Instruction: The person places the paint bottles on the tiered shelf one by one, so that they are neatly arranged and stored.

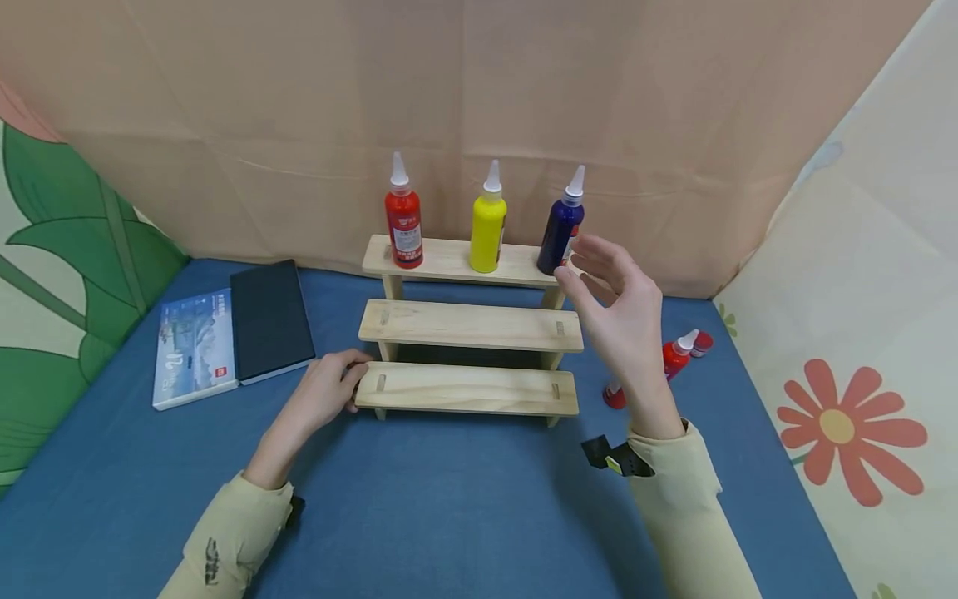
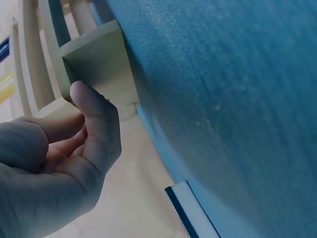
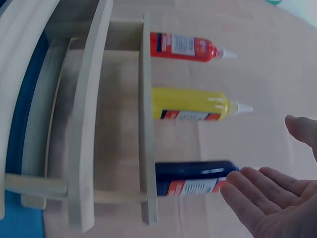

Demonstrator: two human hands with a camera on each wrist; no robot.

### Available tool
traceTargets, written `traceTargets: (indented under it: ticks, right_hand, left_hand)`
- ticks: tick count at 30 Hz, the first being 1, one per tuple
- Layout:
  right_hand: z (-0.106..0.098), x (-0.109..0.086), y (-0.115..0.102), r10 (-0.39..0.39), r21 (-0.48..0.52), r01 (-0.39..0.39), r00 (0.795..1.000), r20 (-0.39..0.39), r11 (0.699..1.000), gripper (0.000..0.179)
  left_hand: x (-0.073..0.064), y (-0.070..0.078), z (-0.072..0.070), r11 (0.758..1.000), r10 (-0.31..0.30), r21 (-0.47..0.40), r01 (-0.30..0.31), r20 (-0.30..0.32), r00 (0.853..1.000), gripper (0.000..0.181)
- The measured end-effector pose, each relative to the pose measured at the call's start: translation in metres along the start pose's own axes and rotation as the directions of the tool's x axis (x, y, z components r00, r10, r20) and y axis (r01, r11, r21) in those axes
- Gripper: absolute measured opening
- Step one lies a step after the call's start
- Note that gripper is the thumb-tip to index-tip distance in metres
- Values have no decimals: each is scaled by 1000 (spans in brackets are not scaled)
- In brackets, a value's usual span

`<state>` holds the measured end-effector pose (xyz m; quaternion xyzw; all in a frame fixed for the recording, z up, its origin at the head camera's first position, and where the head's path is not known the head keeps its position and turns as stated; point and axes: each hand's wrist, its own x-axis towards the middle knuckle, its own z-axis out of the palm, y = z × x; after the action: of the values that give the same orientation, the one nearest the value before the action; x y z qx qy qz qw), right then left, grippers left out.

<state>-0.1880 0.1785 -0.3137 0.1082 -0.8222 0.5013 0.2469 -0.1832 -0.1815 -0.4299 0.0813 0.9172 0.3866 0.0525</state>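
A three-step wooden display stand [image 1: 470, 324] sits on the blue cloth. On its top step stand a red squeeze bottle [image 1: 404, 225], a yellow squeeze bottle [image 1: 489, 225] and a dark blue squeeze bottle [image 1: 560, 233], all with pointed white nozzles. My left hand [image 1: 323, 387] grips the left end of the lowest step, its fingers curled at the board's edge in the left wrist view. Beside the dark blue bottle is my right hand [image 1: 617, 304], thumb spread from relaxed fingers. In the right wrist view its fingertips [image 3: 233, 178] overlap that bottle's upper part.
Right of the stand, partly hidden by my right forearm, are more red bottles [image 1: 676, 356] and a small red round piece [image 1: 702, 343]. A black book [image 1: 271, 320] and a light-blue book [image 1: 196, 345] lie at the left. A tan cloth backdrop [image 1: 299, 150] hangs behind.
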Motion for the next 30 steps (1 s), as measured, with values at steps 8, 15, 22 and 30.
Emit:
traceTargets:
  ticks: [8, 15, 22, 30]
  right_hand:
    - [-18, -12, 14, 52, -24, -53, 998, -26, 998, 47]
    - [-35, -19, 27, 105, -48, -107, 993, -47, 993, 48]
    - [-50, -25, 38, 151, -80, -158, 985, -86, 984, 49]
    - [-72, -36, 47, 187, -55, -197, 972, -144, 979, 50]
  left_hand:
    - [0, 0, 0, 1000, -3, -2, 3, 1, 1000, 28]
    - [0, 0, 0, 1000, -10, 3, 10, 4, 1000, 29]
    - [0, -1, 0, 1000, -7, 8, 7, 3, 1000, 29]
    - [1, 0, 0, 1000, -14, 13, 14, 5, 1000, 29]
